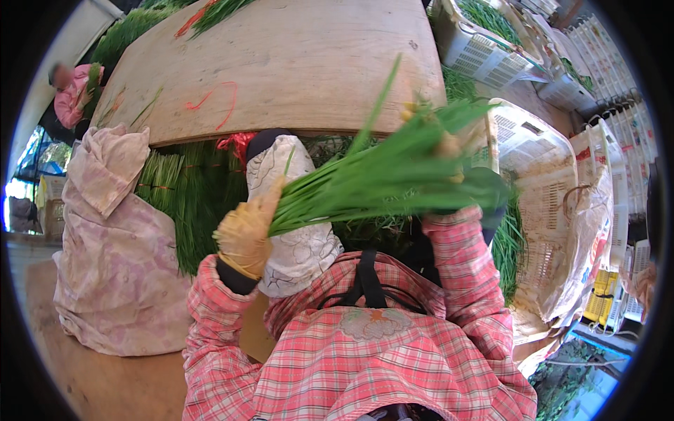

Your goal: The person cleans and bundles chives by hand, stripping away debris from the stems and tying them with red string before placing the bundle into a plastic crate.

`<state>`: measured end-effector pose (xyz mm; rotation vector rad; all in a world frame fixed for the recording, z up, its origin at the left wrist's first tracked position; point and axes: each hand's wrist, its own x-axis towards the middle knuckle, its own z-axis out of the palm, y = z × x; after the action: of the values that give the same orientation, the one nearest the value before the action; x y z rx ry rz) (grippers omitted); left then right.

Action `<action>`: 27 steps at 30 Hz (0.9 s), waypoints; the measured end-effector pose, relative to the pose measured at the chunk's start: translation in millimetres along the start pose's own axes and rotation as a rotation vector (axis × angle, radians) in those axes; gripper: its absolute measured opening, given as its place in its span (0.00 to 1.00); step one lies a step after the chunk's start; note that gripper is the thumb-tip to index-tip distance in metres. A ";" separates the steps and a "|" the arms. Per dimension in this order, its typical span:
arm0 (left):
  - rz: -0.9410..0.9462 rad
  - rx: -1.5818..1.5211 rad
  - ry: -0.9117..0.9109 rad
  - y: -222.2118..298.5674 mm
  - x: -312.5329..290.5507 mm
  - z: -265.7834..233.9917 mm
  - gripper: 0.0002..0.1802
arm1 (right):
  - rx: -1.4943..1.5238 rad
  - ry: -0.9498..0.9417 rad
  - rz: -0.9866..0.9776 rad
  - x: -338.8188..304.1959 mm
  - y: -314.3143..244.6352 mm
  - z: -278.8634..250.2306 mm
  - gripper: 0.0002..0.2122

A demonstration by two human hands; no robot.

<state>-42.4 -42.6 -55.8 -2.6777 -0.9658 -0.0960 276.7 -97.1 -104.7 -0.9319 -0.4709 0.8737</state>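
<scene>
A loose bunch of long green chives (365, 179) stretches across the middle of the view, above my lap. My left hand (246, 235), in a yellowish glove, is closed around the stem end of the bunch. At the leafy end is my right hand (448, 147), mostly covered by the blades and smeared by motion. Only bits of its glove show between the leaves, so its grip cannot be made out. Below the table edge, on the left, stand tied chive bundles (163, 175) with their pale ends up.
Ahead is a wooden table (302, 63) with a red tie (217, 102) and a few stray blades. White crates (540, 231) holding greens stand at the right. A patterned cloth (116, 259) drapes at the left. A person in pink (70, 95) holds greens at far left.
</scene>
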 end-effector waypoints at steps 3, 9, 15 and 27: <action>0.054 0.133 0.255 -25.1 -10.3 7.1 0.36 | 0.069 0.001 0.105 1.8 -18.5 -34.5 0.13; 0.023 0.247 0.346 -38.9 -47.8 64.6 0.30 | 0.032 0.102 -0.006 -27.6 -64.6 -75.9 0.11; 0.042 0.238 0.348 -45.2 -45.4 68.3 0.30 | -0.560 -0.071 -0.024 -71.4 -102.1 -30.8 0.11; 0.113 0.145 0.261 -66.3 -49.9 47.5 0.32 | -0.891 -0.321 -0.007 -93.5 -9.8 -12.9 0.08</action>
<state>-124.7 -10.8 -92.7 -2.5023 -0.7122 -0.3291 235.7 -182.6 -102.3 -1.5980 -1.1950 0.8072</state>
